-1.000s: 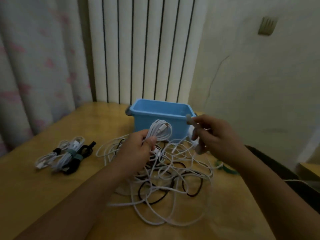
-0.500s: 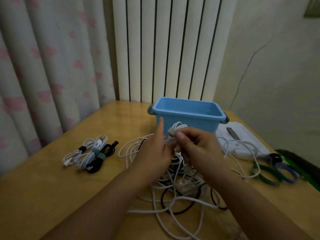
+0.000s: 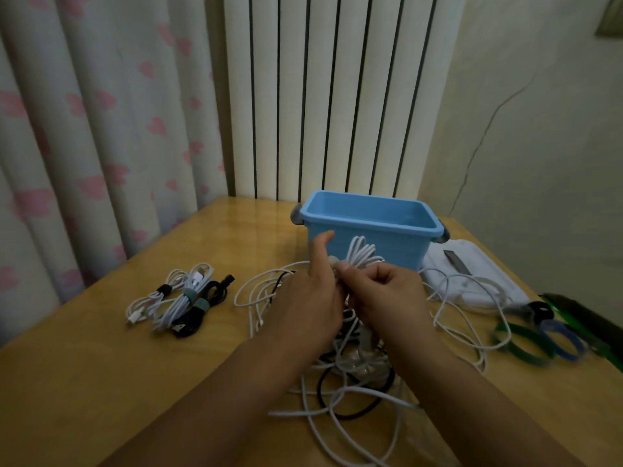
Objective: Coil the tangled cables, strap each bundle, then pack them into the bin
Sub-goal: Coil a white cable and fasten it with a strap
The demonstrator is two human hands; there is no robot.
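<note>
here, a wooden table (image 3: 101,382) fills the lower view, set against a white column radiator (image 3: 320,96) and a curtain with pink hearts (image 3: 84,129). toward the back of the table stands an empty blue plastic bin (image 3: 367,227) with grey handles, upright and open at the top. in front of it sprawls a tangle of white and black cables (image 3: 350,382), loose loops running out to either side. to the left, well apart from the tangle, lie three strapped cable bundles (image 3: 178,303), two white and one black, side by side. at the right edge lie green and blue straps (image 3: 536,338), near a white pouch (image 3: 472,278). above the tangle, the left hand (image 3: 310,305) is closed around a small coil of white cable (image 3: 362,254), index finger raised. the right hand (image 3: 384,298) pinches a grey strap end (image 3: 333,261) against that coil, fingers curled shut.
</note>
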